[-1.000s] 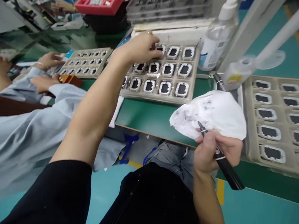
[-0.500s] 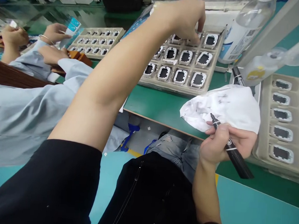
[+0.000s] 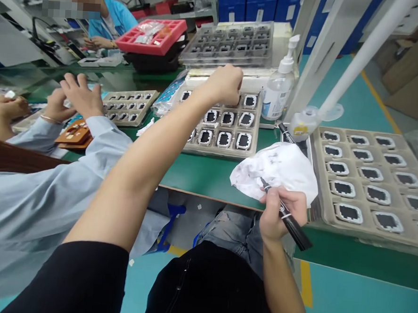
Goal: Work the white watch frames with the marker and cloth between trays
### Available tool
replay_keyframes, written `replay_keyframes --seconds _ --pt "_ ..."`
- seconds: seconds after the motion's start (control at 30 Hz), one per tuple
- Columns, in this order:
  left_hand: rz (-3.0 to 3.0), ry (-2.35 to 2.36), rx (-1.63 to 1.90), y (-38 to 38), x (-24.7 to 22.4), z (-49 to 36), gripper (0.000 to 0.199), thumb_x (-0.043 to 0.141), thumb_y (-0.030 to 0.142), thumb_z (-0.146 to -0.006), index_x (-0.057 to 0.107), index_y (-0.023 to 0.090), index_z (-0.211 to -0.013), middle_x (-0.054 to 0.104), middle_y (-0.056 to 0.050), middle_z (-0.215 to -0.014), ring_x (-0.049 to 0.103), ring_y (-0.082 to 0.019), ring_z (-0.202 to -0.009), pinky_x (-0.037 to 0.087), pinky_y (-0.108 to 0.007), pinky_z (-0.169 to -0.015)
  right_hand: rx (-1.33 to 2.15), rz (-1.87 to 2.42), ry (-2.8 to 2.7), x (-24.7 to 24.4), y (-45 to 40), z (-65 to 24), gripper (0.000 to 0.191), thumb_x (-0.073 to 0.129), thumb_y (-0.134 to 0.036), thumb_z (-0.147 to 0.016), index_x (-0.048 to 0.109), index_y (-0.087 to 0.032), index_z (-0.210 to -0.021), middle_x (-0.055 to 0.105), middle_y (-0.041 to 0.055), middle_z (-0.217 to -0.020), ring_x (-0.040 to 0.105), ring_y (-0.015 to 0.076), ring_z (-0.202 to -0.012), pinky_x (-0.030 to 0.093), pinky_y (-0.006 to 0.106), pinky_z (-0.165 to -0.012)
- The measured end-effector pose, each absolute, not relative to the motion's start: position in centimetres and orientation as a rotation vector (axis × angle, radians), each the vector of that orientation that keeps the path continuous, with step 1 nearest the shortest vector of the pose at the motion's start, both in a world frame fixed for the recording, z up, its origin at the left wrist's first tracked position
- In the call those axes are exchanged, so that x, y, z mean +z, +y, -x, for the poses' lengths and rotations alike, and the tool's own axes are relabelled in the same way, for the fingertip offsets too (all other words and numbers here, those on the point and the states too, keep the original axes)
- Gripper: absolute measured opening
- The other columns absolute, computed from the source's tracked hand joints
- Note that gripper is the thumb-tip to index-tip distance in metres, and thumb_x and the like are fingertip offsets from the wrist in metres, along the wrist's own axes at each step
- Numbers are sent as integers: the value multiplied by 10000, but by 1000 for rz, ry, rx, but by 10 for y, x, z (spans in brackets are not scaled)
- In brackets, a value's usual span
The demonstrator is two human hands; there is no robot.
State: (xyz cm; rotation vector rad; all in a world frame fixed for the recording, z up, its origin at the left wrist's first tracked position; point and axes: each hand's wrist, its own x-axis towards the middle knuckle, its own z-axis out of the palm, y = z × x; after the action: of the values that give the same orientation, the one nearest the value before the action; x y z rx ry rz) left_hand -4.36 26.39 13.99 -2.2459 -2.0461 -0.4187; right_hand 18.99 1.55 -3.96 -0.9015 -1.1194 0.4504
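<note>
- Black marker [image 3: 286, 219] sits clasped in the right hand [image 3: 278, 212], tip up against a stained white cloth [image 3: 277, 168] at the green table [image 3: 208, 173] edge.
- Left hand [image 3: 224, 84] is curled over the far row of a tray [image 3: 225, 129] of black parts; whether it grips one I cannot tell.
- Pump bottle [image 3: 278, 92] stands just right of that tray.
- Second tray [image 3: 370, 180] lies right of the cloth.
- Co-worker's sleeve [image 3: 51, 184] crosses at left.
</note>
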Motion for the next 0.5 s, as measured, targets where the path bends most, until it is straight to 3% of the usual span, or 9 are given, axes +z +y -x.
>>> replay_keyframes --seconds 0.07,0.13,0.2,0.3,0.37,0.43,0.5 --pt "2297 -2019 -659 255 136 52 449 894 -62 -651 874 273 -951 870 -67 -1032 805 -361 -1175 652 -507 -1188 458 904 -1125 -41 14 -190 200 830 -378 -1091 696 -263 -998 710 -67 -685 709 180 -548 694 357 -641" --pt "2378 -1916 -1064 233 128 60 420 909 28 -733 867 240 -1093 869 -75 -1071 797 -332 -1142 670 -528 -1186 457 903 -1122 -43 13 -191 185 850 -361 -1082 718 -257 -1004 721 -59 -700 724 179 -570 680 342 -638" --pt "2458 -1724 -1508 194 112 62 434 926 184 -872 839 200 -1297 868 -95 -1170 810 -288 -1115 721 -486 -1093 455 901 -1110 -44 12 -192 171 872 -348 -1069 739 -255 -1016 730 -52 -711 752 189 -605 674 339 -643" --pt "2519 -1510 -2074 112 73 47 521 974 426 -959 819 268 -1430 838 -122 -1350 853 -277 -1060 765 -399 -834 473 885 -1103 -44 10 -192 153 875 -326 -1069 739 -266 -1034 721 -59 -707 761 200 -610 700 368 -665" --pt "2400 -1570 -2377 60 43 28 538 1008 481 -970 816 275 -1428 828 -95 -1225 831 -218 -893 719 -305 -670 496 863 -1104 -43 9 -192 151 864 -312 -1078 722 -276 -1043 708 -70 -698 752 200 -592 711 384 -666" --pt "2312 -1852 -2568 21 18 8 442 993 475 -1024 823 253 -1366 759 -6 -936 708 -129 -621 630 -230 -530 516 846 -1088 -39 8 -192 151 859 -308 -1085 711 -282 -1062 699 -76 -692 758 206 -592 714 391 -664" --pt "2251 -2143 -2664 1 2 -9 491 1061 437 -967 836 229 -1352 730 20 -886 707 -115 -611 672 -222 -569 520 841 -1068 -34 7 -191 149 856 -306 -1091 710 -283 -1076 709 -74 -690 780 216 -612 731 405 -688"
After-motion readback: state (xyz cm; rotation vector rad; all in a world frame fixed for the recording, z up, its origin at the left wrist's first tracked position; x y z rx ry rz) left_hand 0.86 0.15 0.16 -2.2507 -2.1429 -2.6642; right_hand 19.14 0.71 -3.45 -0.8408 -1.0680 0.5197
